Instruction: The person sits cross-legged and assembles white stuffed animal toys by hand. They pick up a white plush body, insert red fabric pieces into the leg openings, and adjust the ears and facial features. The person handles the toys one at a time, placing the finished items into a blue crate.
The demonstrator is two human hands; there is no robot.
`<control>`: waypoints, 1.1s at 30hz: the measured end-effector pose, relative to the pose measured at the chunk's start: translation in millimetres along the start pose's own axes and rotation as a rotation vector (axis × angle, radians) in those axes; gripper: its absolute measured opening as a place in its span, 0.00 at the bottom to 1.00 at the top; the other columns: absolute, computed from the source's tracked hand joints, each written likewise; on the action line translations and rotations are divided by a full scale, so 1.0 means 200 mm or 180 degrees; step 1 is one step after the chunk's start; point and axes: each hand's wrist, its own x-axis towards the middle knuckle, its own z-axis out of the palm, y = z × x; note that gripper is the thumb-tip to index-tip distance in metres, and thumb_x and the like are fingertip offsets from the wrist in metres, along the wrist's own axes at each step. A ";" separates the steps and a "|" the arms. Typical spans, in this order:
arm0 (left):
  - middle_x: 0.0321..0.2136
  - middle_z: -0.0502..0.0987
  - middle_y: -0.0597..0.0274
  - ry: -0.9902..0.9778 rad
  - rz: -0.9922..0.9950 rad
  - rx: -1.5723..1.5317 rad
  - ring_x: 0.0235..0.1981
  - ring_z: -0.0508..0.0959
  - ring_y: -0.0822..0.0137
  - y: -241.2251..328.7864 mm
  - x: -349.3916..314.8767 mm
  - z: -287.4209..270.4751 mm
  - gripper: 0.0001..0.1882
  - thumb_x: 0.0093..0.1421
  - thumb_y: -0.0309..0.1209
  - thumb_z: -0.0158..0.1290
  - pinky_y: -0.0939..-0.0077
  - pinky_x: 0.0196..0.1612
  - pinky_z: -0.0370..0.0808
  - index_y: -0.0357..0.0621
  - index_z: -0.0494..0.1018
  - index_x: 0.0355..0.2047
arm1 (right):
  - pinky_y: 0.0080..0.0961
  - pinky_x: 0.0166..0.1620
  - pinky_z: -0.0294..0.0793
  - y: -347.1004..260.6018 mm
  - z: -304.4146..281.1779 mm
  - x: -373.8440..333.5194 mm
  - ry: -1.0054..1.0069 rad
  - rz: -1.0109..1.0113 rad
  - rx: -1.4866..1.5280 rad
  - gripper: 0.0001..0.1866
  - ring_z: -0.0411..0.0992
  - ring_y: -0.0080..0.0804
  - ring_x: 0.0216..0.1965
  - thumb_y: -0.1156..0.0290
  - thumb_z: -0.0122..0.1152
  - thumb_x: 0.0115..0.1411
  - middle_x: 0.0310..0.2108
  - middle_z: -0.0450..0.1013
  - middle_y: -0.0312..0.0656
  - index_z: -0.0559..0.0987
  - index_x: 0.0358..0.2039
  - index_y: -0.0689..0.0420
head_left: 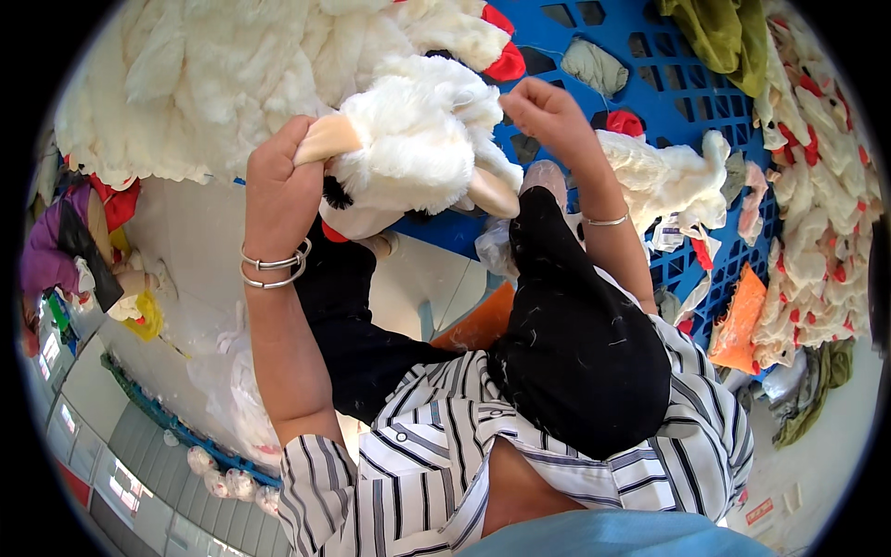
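A white fluffy plush toy piece [418, 139] with smooth beige ends lies across the edge of the blue crate and over my lap. My left hand [283, 181] is closed around one beige end, just above a black tuft. The other beige end [494, 193] points down beside my raised knee. To the right of the plush, my right hand [549, 113] is held up with its fingers pinched together. Whatever it may hold is too small or hidden to make out.
White plush pieces [204, 84] are heaped at the far left. The blue perforated plastic crate [682, 107] carries another white plush [668, 176] and a grey bundle [594, 67]. More white and red pieces [817, 241] pile at the right, near an orange bag [740, 320]. Someone in purple [56, 246] is at the left.
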 end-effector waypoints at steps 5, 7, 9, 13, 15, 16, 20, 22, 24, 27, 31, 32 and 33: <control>0.22 0.73 0.67 -0.0059 -0.0112 -0.0200 0.24 0.69 0.79 0.02 -0.01 0.00 0.08 0.55 0.20 0.44 0.83 0.29 0.67 0.34 0.73 0.33 | 0.20 0.35 0.69 0.10 0.10 -0.01 -0.0415 0.0100 -0.1213 0.17 0.67 0.21 0.30 0.68 0.66 0.55 0.33 0.71 0.38 0.73 0.41 0.61; 0.22 0.72 0.69 -0.0041 -0.0211 -0.0394 0.24 0.68 0.80 0.02 -0.01 -0.01 0.08 0.56 0.20 0.44 0.84 0.28 0.66 0.34 0.73 0.32 | 0.23 0.42 0.71 0.08 0.16 -0.02 -0.0624 0.0162 -0.1128 0.28 0.70 0.27 0.37 0.67 0.69 0.52 0.44 0.71 0.44 0.69 0.51 0.61; 0.22 0.71 0.71 0.0025 -0.0265 -0.0607 0.24 0.67 0.80 0.01 -0.02 0.00 0.08 0.57 0.20 0.43 0.84 0.27 0.65 0.34 0.73 0.32 | 0.26 0.49 0.71 0.08 0.21 -0.03 -0.0857 0.0075 -0.0628 0.37 0.71 0.33 0.45 0.66 0.71 0.50 0.52 0.67 0.48 0.63 0.58 0.60; 0.22 0.70 0.73 0.0071 -0.0202 -0.0676 0.22 0.66 0.82 0.02 -0.03 0.01 0.08 0.60 0.21 0.43 0.86 0.25 0.62 0.36 0.74 0.33 | 0.32 0.65 0.53 0.09 0.26 -0.03 -0.0768 -0.0664 -0.0794 0.47 0.55 0.45 0.63 0.63 0.76 0.44 0.59 0.60 0.52 0.60 0.60 0.61; 0.20 0.68 0.75 0.0100 -0.0219 -0.0749 0.19 0.63 0.84 0.01 -0.02 0.02 0.09 0.60 0.22 0.43 0.88 0.22 0.58 0.38 0.74 0.34 | 0.33 0.64 0.54 0.09 0.27 -0.02 -0.0848 -0.1028 -0.0892 0.47 0.56 0.45 0.63 0.65 0.75 0.45 0.59 0.58 0.51 0.58 0.61 0.61; 0.20 0.68 0.75 0.0096 -0.0260 -0.0782 0.19 0.63 0.84 0.01 -0.02 0.02 0.09 0.60 0.22 0.43 0.88 0.21 0.58 0.38 0.74 0.34 | 0.34 0.64 0.54 0.09 0.27 -0.01 -0.0884 -0.1210 -0.0941 0.47 0.56 0.45 0.63 0.65 0.74 0.45 0.60 0.58 0.51 0.58 0.62 0.61; 0.21 0.70 0.74 0.0002 -0.0398 -0.0893 0.20 0.64 0.85 0.02 -0.02 0.01 0.08 0.61 0.22 0.44 0.88 0.22 0.59 0.38 0.74 0.33 | 0.32 0.64 0.56 0.11 0.28 -0.02 -0.0603 -0.1485 -0.0695 0.45 0.57 0.43 0.62 0.68 0.72 0.47 0.60 0.57 0.49 0.57 0.63 0.58; 0.21 0.70 0.74 -0.0027 -0.0421 -0.0879 0.20 0.64 0.85 0.02 -0.02 0.01 0.08 0.61 0.23 0.44 0.88 0.22 0.59 0.38 0.74 0.34 | 0.31 0.62 0.57 0.01 0.28 -0.06 -0.0399 -0.1324 -0.0430 0.44 0.58 0.41 0.61 0.69 0.70 0.48 0.59 0.57 0.47 0.57 0.63 0.56; 0.20 0.69 0.75 -0.0017 -0.0396 -0.0811 0.18 0.63 0.84 0.02 -0.02 0.02 0.09 0.60 0.22 0.43 0.88 0.21 0.58 0.38 0.75 0.35 | 0.29 0.58 0.62 -0.03 0.27 -0.07 -0.0558 -0.0897 0.0401 0.35 0.60 0.34 0.58 0.69 0.66 0.51 0.56 0.60 0.43 0.63 0.59 0.56; 0.20 0.70 0.73 -0.0062 -0.0365 -0.0826 0.18 0.63 0.84 0.04 -0.02 0.05 0.10 0.60 0.22 0.43 0.88 0.20 0.58 0.38 0.75 0.35 | 0.25 0.54 0.64 -0.08 0.23 -0.08 -0.0753 -0.1142 0.0636 0.23 0.64 0.27 0.53 0.62 0.60 0.58 0.52 0.67 0.39 0.71 0.52 0.59; 0.21 0.70 0.71 -0.0007 -0.0368 -0.0292 0.20 0.65 0.82 -0.02 0.01 -0.05 0.12 0.59 0.23 0.41 0.87 0.23 0.61 0.39 0.75 0.36 | 0.23 0.42 0.74 -0.13 0.17 -0.07 0.0678 -0.0417 0.1132 0.13 0.74 0.25 0.38 0.62 0.54 0.64 0.37 0.75 0.38 0.76 0.40 0.60; 0.21 0.70 0.71 -0.0008 -0.0396 -0.0164 0.22 0.66 0.81 -0.07 0.03 -0.10 0.12 0.59 0.23 0.41 0.86 0.25 0.62 0.39 0.75 0.37 | 0.23 0.41 0.75 -0.18 0.16 -0.06 0.0925 -0.0225 0.1890 0.14 0.75 0.26 0.38 0.61 0.54 0.65 0.36 0.75 0.38 0.76 0.40 0.60; 0.22 0.71 0.70 -0.0022 -0.0424 -0.0035 0.23 0.67 0.80 -0.10 0.06 -0.12 0.12 0.59 0.23 0.41 0.85 0.26 0.63 0.39 0.75 0.37 | 0.23 0.40 0.76 -0.21 0.14 -0.07 0.0873 -0.0273 0.1783 0.14 0.75 0.26 0.38 0.61 0.54 0.65 0.36 0.75 0.38 0.75 0.41 0.60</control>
